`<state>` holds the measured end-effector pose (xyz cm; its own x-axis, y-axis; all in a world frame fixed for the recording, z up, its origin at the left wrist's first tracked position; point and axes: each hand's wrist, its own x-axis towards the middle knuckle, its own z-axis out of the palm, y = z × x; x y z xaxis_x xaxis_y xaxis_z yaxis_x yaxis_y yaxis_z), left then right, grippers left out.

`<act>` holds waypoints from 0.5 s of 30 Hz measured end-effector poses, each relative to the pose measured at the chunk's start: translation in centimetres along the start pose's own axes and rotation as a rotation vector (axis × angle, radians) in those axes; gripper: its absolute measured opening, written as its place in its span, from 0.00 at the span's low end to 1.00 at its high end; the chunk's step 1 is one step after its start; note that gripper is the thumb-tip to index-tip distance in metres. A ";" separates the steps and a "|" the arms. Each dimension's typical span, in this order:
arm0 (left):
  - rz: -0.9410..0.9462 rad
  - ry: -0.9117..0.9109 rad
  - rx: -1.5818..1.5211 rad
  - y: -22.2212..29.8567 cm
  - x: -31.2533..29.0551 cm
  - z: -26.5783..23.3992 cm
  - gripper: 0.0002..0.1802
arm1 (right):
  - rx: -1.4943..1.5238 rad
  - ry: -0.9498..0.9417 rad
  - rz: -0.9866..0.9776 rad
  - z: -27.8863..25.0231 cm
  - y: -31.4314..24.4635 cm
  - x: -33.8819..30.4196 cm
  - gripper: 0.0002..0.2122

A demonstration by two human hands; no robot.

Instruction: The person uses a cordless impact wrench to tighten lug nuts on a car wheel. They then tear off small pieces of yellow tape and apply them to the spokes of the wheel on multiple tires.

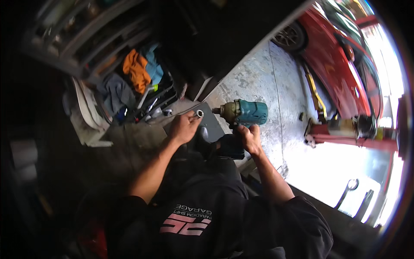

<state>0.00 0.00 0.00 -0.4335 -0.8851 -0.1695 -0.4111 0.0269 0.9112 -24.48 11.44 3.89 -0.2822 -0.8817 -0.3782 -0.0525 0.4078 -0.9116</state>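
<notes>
In my right hand (251, 137) is a teal cordless impact wrench (252, 112), gripped by its handle. Its black battery hangs at the bottom, and its square drive end points left toward my other hand. My left hand (184, 126) is closed around a metal socket (199, 113), whose round open end shows beyond the fingers. A short gap separates the socket from the wrench's drive. Below both lies a flat grey panel (219, 125), partly covered by the wrench and my left hand.
To the left, an open black tray (166, 97) holds tools, with orange (136, 71), blue and grey cloths around it. Shelving (86, 39) stands at the upper left. A red car (330, 56) is on the right, beside a yellow-and-black lift arm (317, 95) over the concrete floor (254, 77).
</notes>
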 end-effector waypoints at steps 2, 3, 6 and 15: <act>0.117 -0.066 0.103 0.7 3.1 -0.1 0.17 | -0.011 0.148 -0.100 0.7 -0.3 0.1 0.13; 0.070 -0.152 0.191 2.1 -0.4 -0.3 0.16 | -0.018 0.184 -0.014 1.2 -0.7 -4.3 0.13; 0.223 -0.258 0.334 7.7 0.6 3.4 0.15 | -0.058 0.284 0.019 -3.9 -1.9 -7.9 0.12; 0.583 -0.609 0.642 17.9 7.1 13.9 0.14 | 0.085 0.410 -0.253 -14.3 -2.1 -12.7 0.13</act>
<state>-21.57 0.65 9.91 -0.9560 -0.2786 -0.0921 -0.2796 0.7702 0.5732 -34.48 25.12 12.94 -0.6254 -0.7777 -0.0642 -0.0946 0.1572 -0.9830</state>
